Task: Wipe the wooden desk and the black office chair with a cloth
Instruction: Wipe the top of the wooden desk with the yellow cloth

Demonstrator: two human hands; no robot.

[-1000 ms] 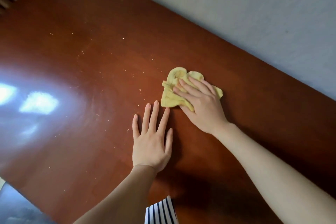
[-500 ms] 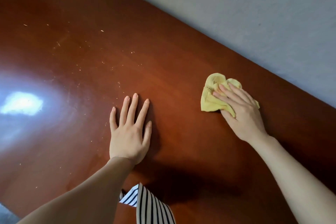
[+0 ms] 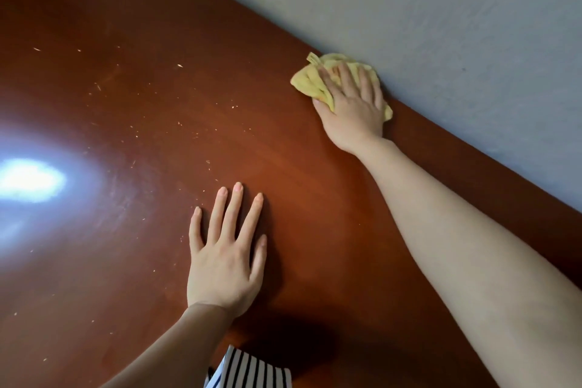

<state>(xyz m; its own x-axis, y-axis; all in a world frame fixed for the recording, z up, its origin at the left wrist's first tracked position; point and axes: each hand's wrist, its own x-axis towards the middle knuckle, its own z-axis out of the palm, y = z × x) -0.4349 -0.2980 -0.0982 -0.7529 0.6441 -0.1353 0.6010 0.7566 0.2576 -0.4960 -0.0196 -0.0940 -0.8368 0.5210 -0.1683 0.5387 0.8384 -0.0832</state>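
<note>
The reddish-brown wooden desk (image 3: pixel 132 79) fills most of the head view, with small pale crumbs and dust specks scattered over its left half. A crumpled yellow cloth (image 3: pixel 310 80) lies at the desk's far edge, against the wall. My right hand (image 3: pixel 354 107) presses flat on the cloth with straight fingers. My left hand (image 3: pixel 225 257) rests palm-down on the desk nearer to me, fingers spread and holding nothing. The black office chair is not in view.
A grey wall (image 3: pixel 441 25) runs along the desk's far edge, diagonally from top centre to right. A bright light reflection (image 3: pixel 30 181) glares on the desk at the left. A striped piece of clothing (image 3: pixel 248 370) shows at the bottom.
My right hand has slid the yellow cloth away from me and to the right, from the middle of the desk up to the wall edge. My left hand stays flat on the desk.
</note>
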